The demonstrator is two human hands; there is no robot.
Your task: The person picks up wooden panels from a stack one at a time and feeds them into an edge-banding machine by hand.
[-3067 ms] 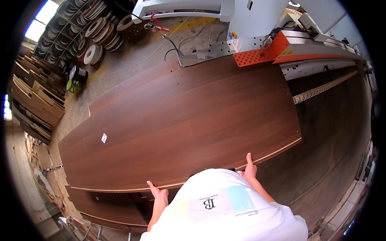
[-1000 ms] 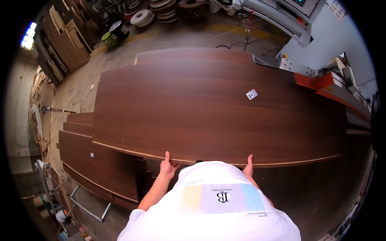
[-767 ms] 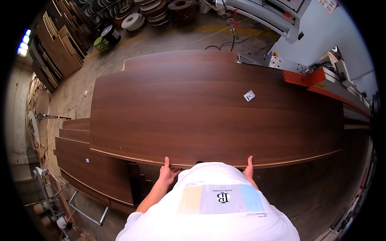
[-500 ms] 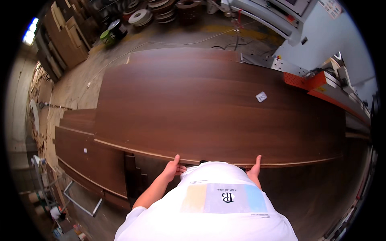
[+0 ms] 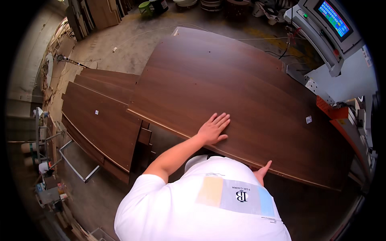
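Observation:
A large dark-brown wooden panel (image 5: 241, 92) lies flat in front of me, with a small white label (image 5: 309, 119) near its right end. My left hand (image 5: 215, 129) rests palm down on its top near the front edge, fingers stretched and slightly spread. At that same edge, farther right, my right hand (image 5: 262, 172) grips the panel with the thumb up at the rim; its other fingers are hidden. My shirt front comes close to the panel's edge between the two hands.
More brown panels (image 5: 100, 116) lie stacked at the left. An orange-and-grey machine (image 5: 341, 120) stands along the panel's right end, below a control screen (image 5: 334, 20). A metal frame (image 5: 76, 162) is on the floor at left; boards (image 5: 94, 14) lean at the back.
My left hand has moved from the panel's front edge onto its top surface. My right hand stays at the edge. The view has turned, so the panel appears more slanted.

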